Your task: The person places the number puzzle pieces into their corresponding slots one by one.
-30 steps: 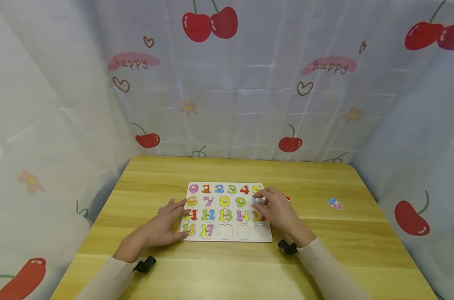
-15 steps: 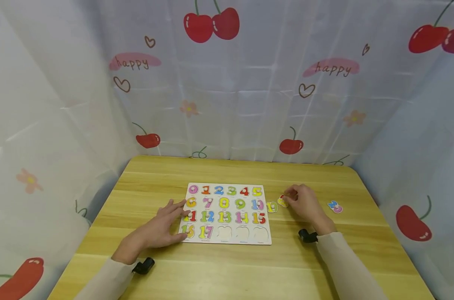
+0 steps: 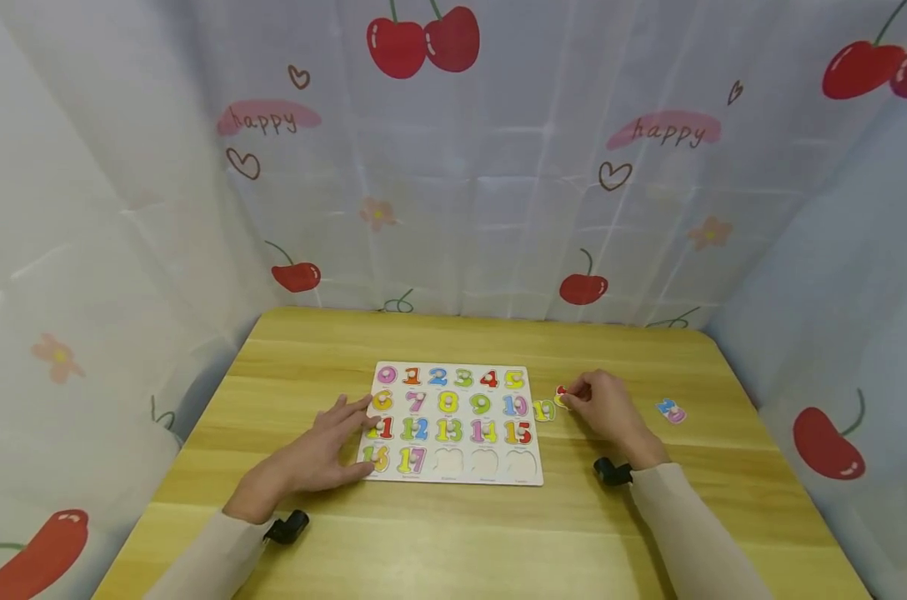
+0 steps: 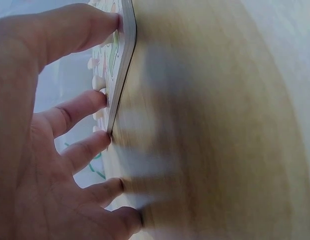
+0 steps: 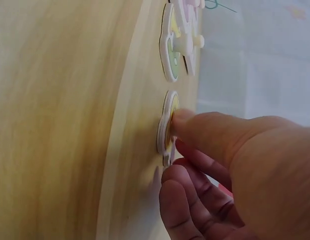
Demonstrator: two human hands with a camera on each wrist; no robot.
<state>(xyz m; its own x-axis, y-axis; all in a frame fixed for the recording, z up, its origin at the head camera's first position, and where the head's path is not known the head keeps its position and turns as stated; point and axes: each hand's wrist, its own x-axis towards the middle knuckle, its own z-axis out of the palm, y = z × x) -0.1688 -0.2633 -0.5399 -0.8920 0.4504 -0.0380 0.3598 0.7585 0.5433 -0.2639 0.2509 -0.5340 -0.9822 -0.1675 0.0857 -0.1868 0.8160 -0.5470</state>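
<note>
A white number puzzle board [image 3: 468,477] lies on the table, with knobbed number pieces from 0 to 17 in its recesses. My left hand [image 3: 317,450] rests on the board's left edge, fingers spread; in the left wrist view the thumb [image 4: 90,30] touches the board's rim. My right hand [image 3: 609,410] pinches a red-and-yellow number piece [image 3: 561,395] at the table, right of the board. The right wrist view shows that piece [image 5: 165,122] under the thumb, its knob hidden. Between it and the board lies a yellow-green 19 piece [image 3: 544,410].
A blue-and-purple 20 piece [image 3: 672,411] lies farther right on the wooden table [image 3: 453,542]. Three bare recesses [image 3: 485,462] show in the board's bottom row. A cherry-patterned curtain [image 3: 468,208] hangs behind the table and at both sides.
My right hand has gone from the board's right side to the red-and-yellow piece, uncovering the 19 piece. That piece has since turned slightly. My left hand has stayed put.
</note>
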